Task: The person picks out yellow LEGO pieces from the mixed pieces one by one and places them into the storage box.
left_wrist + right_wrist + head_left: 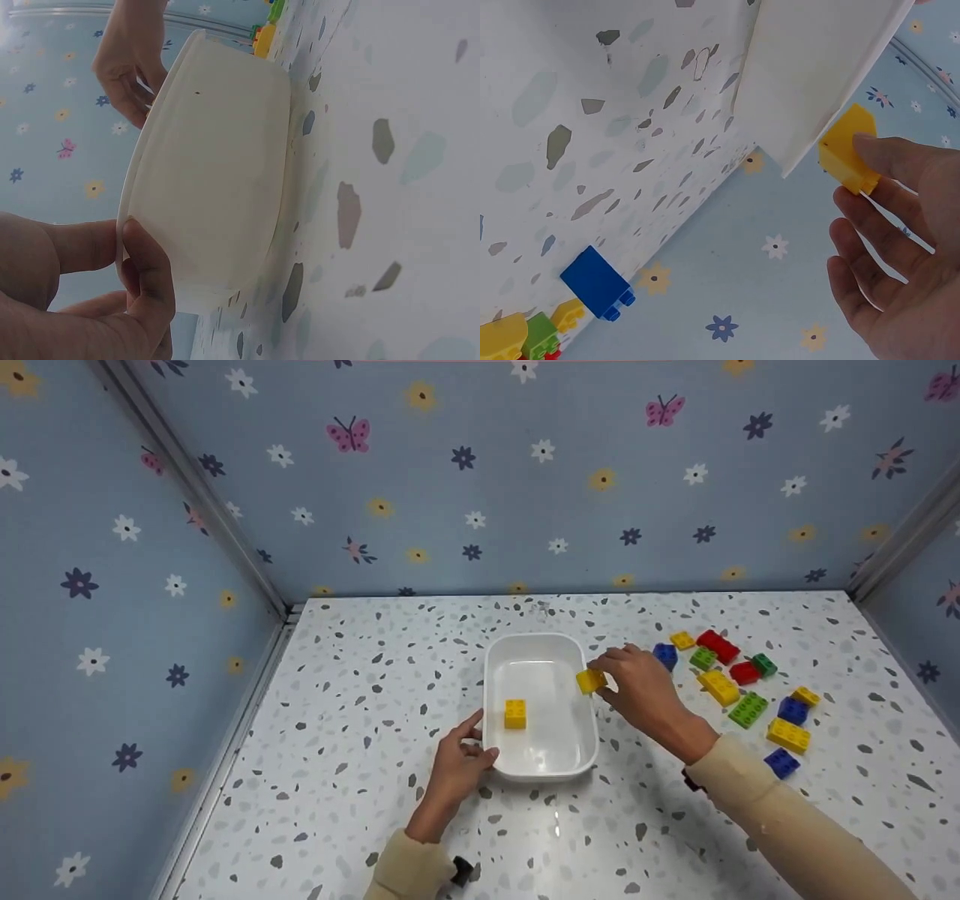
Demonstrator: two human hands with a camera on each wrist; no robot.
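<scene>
My right hand (637, 686) pinches a yellow toy brick (849, 150) between thumb and fingers, just over the right rim of a white plastic tub (541, 765). My left hand (459, 765) grips the tub's left rim; in the left wrist view the thumb (82, 246) and curled fingers (150, 262) pinch the edge. Another yellow brick (515, 714) lies inside the tub, toward its left side, studs up. The tub stands upright on the speckled table.
Right of the tub lie several loose bricks, among them a blue brick (665, 655), a red brick (718, 646), a green brick (748, 710) and a yellow brick (788, 735). Patterned blue panels (510, 480) wall the table at the back and sides.
</scene>
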